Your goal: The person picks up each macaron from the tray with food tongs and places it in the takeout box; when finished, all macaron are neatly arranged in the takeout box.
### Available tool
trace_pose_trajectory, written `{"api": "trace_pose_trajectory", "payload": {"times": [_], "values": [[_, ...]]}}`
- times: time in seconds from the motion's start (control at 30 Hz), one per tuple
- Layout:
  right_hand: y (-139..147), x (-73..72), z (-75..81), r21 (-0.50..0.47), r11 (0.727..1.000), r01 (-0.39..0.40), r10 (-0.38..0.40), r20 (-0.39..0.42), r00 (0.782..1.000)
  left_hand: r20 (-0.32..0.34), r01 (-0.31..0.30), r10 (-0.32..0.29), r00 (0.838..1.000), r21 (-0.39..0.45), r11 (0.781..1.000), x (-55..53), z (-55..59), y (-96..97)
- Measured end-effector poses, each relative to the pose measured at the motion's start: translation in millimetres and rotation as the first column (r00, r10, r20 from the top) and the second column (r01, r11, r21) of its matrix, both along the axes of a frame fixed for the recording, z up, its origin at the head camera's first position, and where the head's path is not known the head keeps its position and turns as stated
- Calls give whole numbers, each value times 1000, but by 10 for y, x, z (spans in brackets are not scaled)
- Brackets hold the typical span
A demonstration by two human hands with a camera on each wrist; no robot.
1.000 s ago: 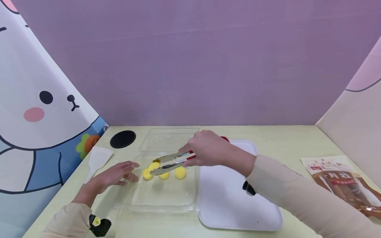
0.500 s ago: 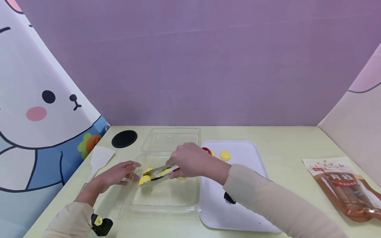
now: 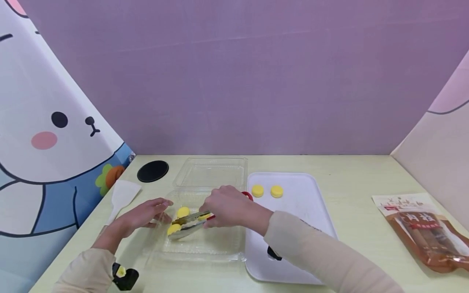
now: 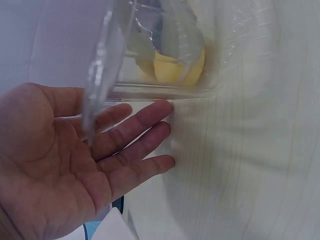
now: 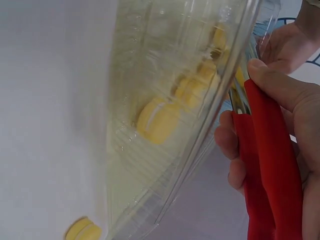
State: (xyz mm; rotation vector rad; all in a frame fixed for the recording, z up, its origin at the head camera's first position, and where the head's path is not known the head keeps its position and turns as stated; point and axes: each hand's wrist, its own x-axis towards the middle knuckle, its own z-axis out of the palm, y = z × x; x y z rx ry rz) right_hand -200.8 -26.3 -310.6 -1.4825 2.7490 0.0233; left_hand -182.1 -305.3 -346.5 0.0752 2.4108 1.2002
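Observation:
My right hand grips a pair of metal tongs by the red handles. Between the tong tips sits a yellow macaron, low in the left part of a clear plastic container. Another macaron lies just behind it, and one more shows partly past the tongs. In the right wrist view, several macarons stand out through the clear wall. My left hand has loosely extended fingers against the container's left side, holding nothing.
The container's lid lies folded back behind it. To the right is a white tray with two macarons near its far edge. A white spatula, a black disc and a brown food packet lie around on the table.
The tongs have come down and toward the front left, with a macaron between their tips. As my right hand moves left, the two macarons on the tray come into sight. My left hand stays put.

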Motion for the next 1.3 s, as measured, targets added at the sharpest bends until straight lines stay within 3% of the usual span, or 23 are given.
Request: {"api": "trace_pose_trajectory", "payload": {"times": [0.5, 0.83, 1.0, 1.3], "values": [[120, 27, -23, -34, 999, -2, 1, -26, 1000, -2, 7, -7, 1000, 2, 1000, 4, 10, 8], [388, 69, 133, -151, 988, 7, -10, -14, 1000, 6, 2, -2, 1000, 2, 1000, -18, -2, 10], [570, 64, 237, -179, 983, 49, -51, -9, 999, 10, -6, 6, 1000, -2, 1000, -20, 2, 13], [973, 4, 391, -301, 951, 76, -88, -27, 996, 3, -1, 1, 1000, -4, 1000, -10, 5, 5]]}}
